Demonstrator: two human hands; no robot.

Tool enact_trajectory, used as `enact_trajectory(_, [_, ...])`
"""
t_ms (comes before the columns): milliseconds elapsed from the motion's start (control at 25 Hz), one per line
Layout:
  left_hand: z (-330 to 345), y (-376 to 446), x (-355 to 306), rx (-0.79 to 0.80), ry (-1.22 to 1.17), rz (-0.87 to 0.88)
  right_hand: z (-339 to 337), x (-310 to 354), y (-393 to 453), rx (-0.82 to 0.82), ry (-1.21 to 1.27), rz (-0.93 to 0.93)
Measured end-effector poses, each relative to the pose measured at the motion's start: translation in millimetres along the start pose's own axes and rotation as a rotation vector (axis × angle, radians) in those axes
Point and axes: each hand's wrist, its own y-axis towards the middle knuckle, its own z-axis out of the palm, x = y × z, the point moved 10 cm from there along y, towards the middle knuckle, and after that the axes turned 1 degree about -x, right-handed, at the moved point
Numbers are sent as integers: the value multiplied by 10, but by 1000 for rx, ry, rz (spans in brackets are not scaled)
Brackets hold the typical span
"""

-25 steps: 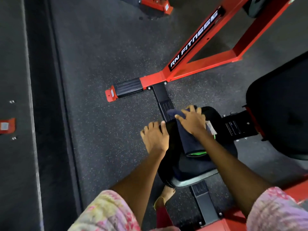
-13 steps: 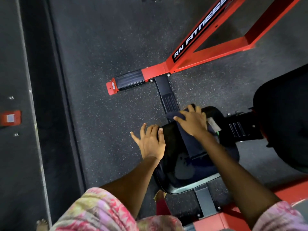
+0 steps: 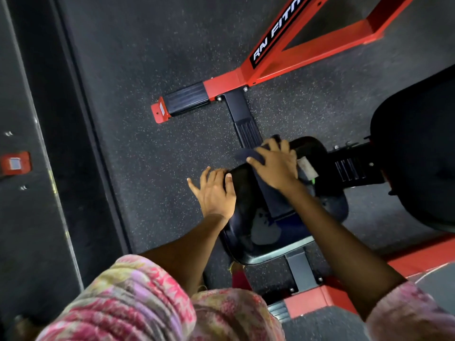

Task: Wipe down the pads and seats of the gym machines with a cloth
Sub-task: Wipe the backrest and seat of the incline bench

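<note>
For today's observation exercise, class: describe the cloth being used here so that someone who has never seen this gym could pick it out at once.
Start at the red machine frame lettered in white, then drop to the black padded seat in front of it. The cloth is the dark navy strip lying across that seat, under the right hand. Unlike the glossy black pad, it is matte fabric with a pale tag at its edge.

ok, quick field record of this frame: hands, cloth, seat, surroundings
left hand: flat, fingers spread, resting on the seat's left edge
right hand: pressing the cloth onto the seat's far end
cloth: dark, laid lengthwise along the seat
seat: black glossy pad, patches of sheen near the front
frame: red steel, on speckled rubber floor
back pad: black, right of the seat
</note>
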Motion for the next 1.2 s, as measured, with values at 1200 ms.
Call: enact_trajectory(1200, [-1, 28, -8, -12, -15, 2, 161, -1546, -419, -276, 196, 748])
